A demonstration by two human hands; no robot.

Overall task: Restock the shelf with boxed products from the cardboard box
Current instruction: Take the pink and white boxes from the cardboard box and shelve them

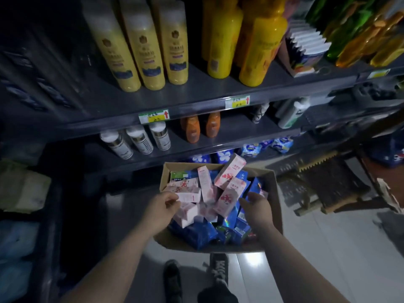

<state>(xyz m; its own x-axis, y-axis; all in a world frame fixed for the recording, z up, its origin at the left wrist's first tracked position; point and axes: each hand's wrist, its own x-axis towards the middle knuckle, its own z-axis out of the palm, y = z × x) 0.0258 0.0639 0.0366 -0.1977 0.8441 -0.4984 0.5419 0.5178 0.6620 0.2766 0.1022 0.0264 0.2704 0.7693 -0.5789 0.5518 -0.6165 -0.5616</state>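
Grip of left hand [162, 206] pinches 1 pink box [189, 196] (print unreadable); right hand [256, 206], in cardboard box [274, 193], grip unclear.

cardboard box [272, 189]: brown, top open, on the floor just in front of the shelf [196, 90], far wall near the bottom tier. Filled to the rim, contents loose and jumbled.
pink boxes [227, 171]: slim pink-white cartons with a red-and-white figure print, lying on top at all angles, a few sticking up past the far wall.
blue packs [196, 235]: glossy, underneath and along the near side.
green box [179, 174]: far-left corner, mostly buried.
left-side pink box [188, 196]: lying flat, pinched by the left hand [164, 204].
shelf: dark grey, several tiers.
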